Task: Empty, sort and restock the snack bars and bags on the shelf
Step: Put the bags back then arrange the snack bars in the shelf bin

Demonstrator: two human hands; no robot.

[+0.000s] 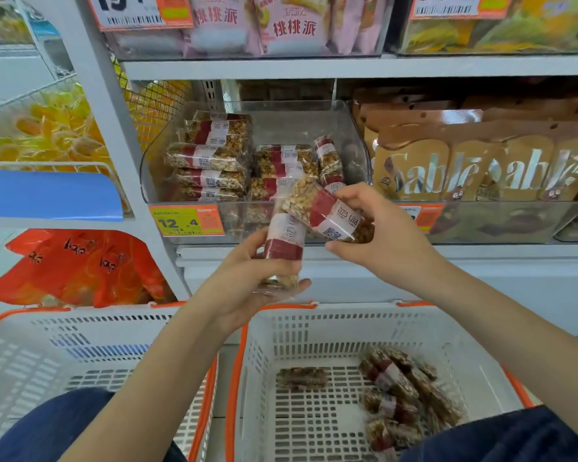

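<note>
My left hand (pixel 247 278) grips a clear-wrapped nut bar (pixel 284 248) with a red and white label, held upright in front of the shelf edge. My right hand (pixel 381 235) holds a second nut bar (pixel 321 211) tilted, its end lying over the top of the first. Behind them, a clear plastic bin (pixel 354 128) on the shelf holds stacks of the same bars (pixel 211 158). Below, the right white basket (pixel 314 321) with orange trim holds several bars (pixel 397 391).
A second white basket (pixel 47 355) stands at lower left. Brown Sablé bags (pixel 474 168) fill the bin to the right. Pink snack bags (pixel 281 25) sit on the shelf above. Red bags (pixel 80 265) and yellow packs (pixel 54 125) lie on the left rack. A price tag (pixel 187 220) hangs under the bin.
</note>
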